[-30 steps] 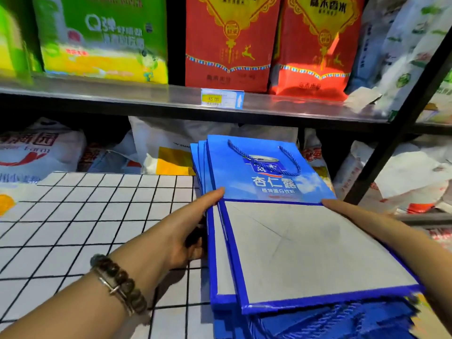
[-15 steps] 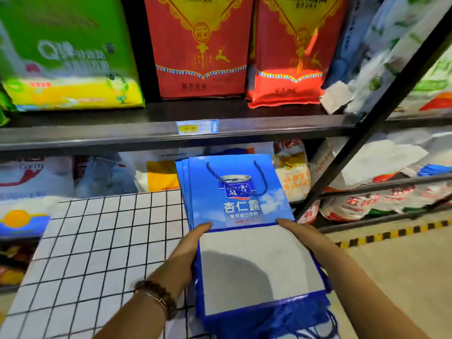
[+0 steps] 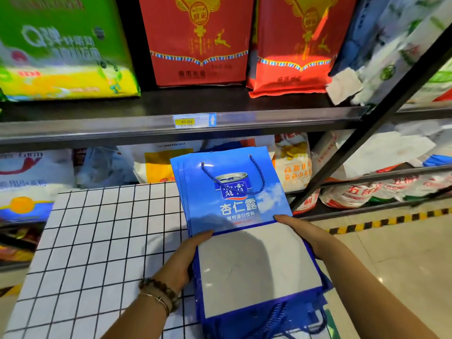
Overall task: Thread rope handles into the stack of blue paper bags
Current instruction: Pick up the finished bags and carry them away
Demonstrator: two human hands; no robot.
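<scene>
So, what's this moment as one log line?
left hand: holds bag stack left edge | right hand: holds right edge | top handle: threaded

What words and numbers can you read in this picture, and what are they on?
"杏仁露": big white print on the top blue paper bag.
"植物蛋白饮料": small line beneath it.
"45.00": yellow price tag on the shelf edge.
"Q": green sack, upper shelf; the rest is blurred.
Red sacks and lower-shelf sacks: print too blurred or small to read.
</scene>
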